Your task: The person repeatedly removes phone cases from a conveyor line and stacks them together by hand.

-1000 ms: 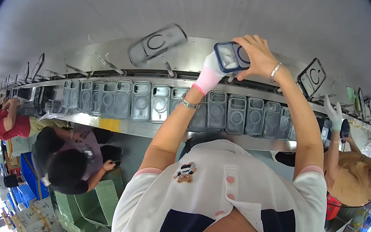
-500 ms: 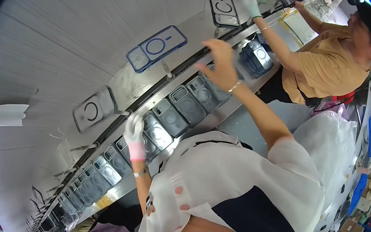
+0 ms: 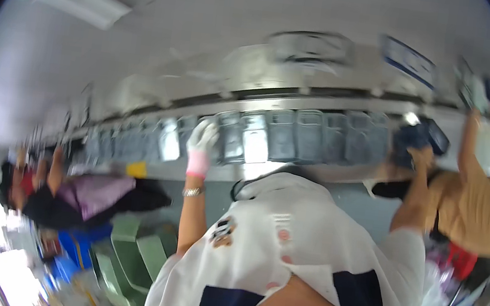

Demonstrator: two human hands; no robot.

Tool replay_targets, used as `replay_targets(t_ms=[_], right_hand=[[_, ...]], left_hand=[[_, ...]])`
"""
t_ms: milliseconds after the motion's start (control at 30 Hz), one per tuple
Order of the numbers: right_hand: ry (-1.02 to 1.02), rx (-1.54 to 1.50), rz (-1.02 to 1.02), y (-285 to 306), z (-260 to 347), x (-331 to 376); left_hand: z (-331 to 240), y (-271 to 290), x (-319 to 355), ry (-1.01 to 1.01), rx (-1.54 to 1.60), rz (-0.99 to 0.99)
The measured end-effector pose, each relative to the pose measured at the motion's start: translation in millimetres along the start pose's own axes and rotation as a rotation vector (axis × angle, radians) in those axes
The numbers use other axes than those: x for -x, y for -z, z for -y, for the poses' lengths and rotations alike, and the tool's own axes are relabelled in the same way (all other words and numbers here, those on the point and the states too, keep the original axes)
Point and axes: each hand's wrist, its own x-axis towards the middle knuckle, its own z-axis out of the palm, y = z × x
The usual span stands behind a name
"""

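My left hand [image 3: 200,141], in a white glove with a pink cuff, hovers at a long row of clear, dark-edged phone cases [image 3: 281,134]. Its fingers are loosely apart, and I see nothing in them. At the right end of the row, my bare right hand [image 3: 420,157] is closed on dark blue phone cases [image 3: 410,140]. Motion blur hides how many it grips. Another dark phone case [image 3: 436,137] lies against them. Above the row, one phone case [image 3: 311,48] and a blue-framed phone case [image 3: 410,62] sit out on holders.
A metal rail [image 3: 263,103] runs behind the row. To the right, a co-worker in a tan shirt [image 3: 471,205] handles a dark item; at the far left another person [image 3: 93,195] reaches to the line. A green plastic chair [image 3: 134,255] stands behind at lower left.
My view has turned, so the row now runs nearly level. My right hand has gone from open above the rail to the dark blue phone cases and closed on them.
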Motion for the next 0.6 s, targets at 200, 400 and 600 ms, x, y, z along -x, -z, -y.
replay_targets(t_ms=[200, 400, 600], right_hand=[[0.464, -0.756, 0.188, 18.0, 24.5, 88.7], [0.863, -1.141, 0.88, 105.9, 170.5, 258.9], [1.323, -1.292, 0.853, 160.0, 308.8, 296.4]], left_hand=[[-22.2, 32.7, -10.7, -0.13, -0.107, -0.234], [-59.7, -19.9, -62.1, -0.631, -0.515, -0.33], [-22.4, -87.5, -46.5, -0.784, -0.542, -0.125]])
